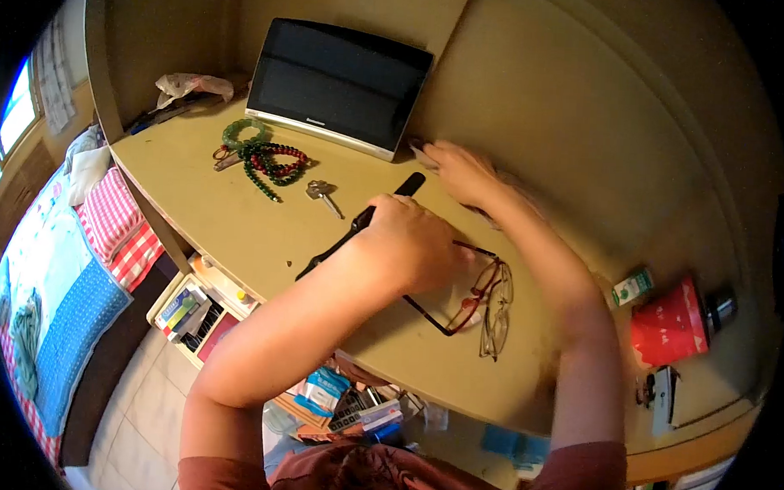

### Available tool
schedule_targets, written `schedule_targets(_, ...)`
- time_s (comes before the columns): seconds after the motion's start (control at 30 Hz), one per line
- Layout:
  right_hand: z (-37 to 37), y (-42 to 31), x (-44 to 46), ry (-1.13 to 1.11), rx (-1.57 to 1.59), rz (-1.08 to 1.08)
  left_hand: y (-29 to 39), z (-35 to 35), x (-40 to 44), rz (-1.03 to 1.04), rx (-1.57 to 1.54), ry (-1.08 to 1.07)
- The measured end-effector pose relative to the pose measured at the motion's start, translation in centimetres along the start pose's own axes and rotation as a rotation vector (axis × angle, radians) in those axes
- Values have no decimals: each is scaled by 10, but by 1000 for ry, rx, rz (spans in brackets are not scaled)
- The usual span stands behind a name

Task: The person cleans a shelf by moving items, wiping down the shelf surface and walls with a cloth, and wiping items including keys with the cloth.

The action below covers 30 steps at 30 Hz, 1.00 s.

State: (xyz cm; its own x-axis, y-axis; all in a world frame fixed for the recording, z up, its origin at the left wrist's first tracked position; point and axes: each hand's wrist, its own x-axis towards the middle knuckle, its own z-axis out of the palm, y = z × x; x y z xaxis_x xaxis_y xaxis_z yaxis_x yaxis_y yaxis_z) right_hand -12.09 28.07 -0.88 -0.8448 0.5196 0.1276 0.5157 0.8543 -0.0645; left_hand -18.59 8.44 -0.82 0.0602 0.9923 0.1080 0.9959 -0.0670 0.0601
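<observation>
My left hand [418, 246] is over the middle of the desk, back of the hand up and fingers mostly hidden. Beside and partly behind it lies a black-strapped watch [354, 230]. Red-and-black framed glasses [469, 312] lie by its fingers, with a thin-framed second pair [496, 313] alongside. Something pale shows below that hand; whether it is gripped is unclear. My right hand [464, 172] reaches to the back wall by the tablet's right corner, fingers pressed on a greyish cloth-like piece [418, 153]. A bunch of keys [323, 195] lies left of my left hand.
A black-screened tablet [337, 86] leans at the back. Bead strings [274, 165] and a green bangle [243, 133] lie before it. A crumpled plastic bag [193, 87] is at back left. To the right are a red container [670, 324] and a small green-white box [632, 288]. An open drawer [201, 320] sticks out below.
</observation>
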Motion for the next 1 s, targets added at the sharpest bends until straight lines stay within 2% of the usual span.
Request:
schedule_targets(0.07, 2, 4, 4, -57, -70, 34, -1, -2, 0, 4, -66, 16)
schedule_targets(0.13, 7, 8, -1, 27, -29, 28, -4, -4, -4, 18, -42, -3)
schedule_targets(0.23, -17, 14, -47, -20, 23, 130, -5, 0, 0, 47, 45, -46)
schedule_targets(0.3, -11, 40, -62, 5, -5, 114, -1, 2, -2, 29, 90, -6)
schedule_targets(0.33, -7, 45, -63, 31, -21, 106, 1, 1, -2, 19, 141, 23)
schedule_targets(0.37, -1, 48, -55, 28, -19, 102, 0, -1, 0, 39, 118, -39)
schedule_targets(0.43, 7, 39, -36, 120, 36, -32, -1, -7, -3, 54, 107, -42)
schedule_targets(0.5, 7, 17, -9, 61, 56, 21, 1, -5, -2, 75, 94, -46)
schedule_targets(0.53, 7, 8, 0, 2, 74, 70, 3, -1, -1, 18, 84, -19)
schedule_targets(0.6, 14, 7, 8, 26, 33, 87, 4, -1, 0, -34, 72, 10)
schedule_targets(0.67, 14, 11, -4, 45, -12, 109, 1, -5, -1, -2, 39, -40)
schedule_targets(0.7, 3, 12, -18, 17, -4, 104, -3, 5, 0, 13, -4, 56)
schedule_targets(0.83, -13, 49, -71, -5, -91, 139, -2, 2, -1, 16, 66, 26)
schedule_targets(0.9, -10, 44, -71, 22, -82, 136, -2, 9, 0, 24, 78, 104)
schedule_targets(1.0, 5, 24, -36, 64, 18, 164, 1, -2, -5, 19, 100, 65)
